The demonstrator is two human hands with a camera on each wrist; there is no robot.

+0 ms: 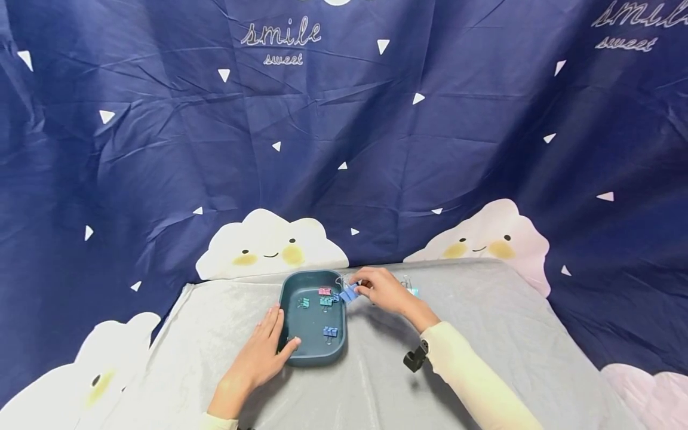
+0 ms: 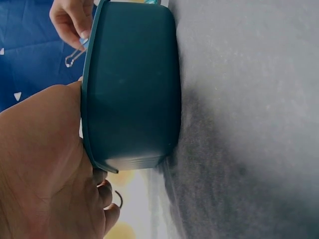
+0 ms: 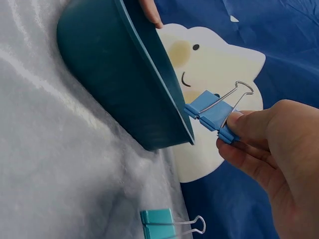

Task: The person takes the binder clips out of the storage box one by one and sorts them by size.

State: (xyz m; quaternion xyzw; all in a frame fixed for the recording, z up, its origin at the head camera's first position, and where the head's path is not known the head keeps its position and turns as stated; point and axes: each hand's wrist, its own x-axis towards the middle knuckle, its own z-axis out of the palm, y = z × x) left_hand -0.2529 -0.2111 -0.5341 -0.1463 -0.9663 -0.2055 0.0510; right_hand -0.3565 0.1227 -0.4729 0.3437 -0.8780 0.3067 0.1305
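the right hand (image 1: 380, 289) pinches a blue, wire-looped clip (image 3: 212, 113) between thumb and fingertips at the right rim of a smooth, round-cornered teal tray (image 1: 309, 322), the left hand (image 1: 260, 351) lying straight-fingered along its opposite rim, velvety grey cloth (image 1: 387, 382) beneath.

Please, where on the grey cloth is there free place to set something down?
Free grey cloth lies right of the turquoise metal binder clip, and between both forearms, on the near side of the dark-teal rounded-rectangular plastic tray. Crowded: the tray's right rim, where the right hand holds a blue metal binder clip.
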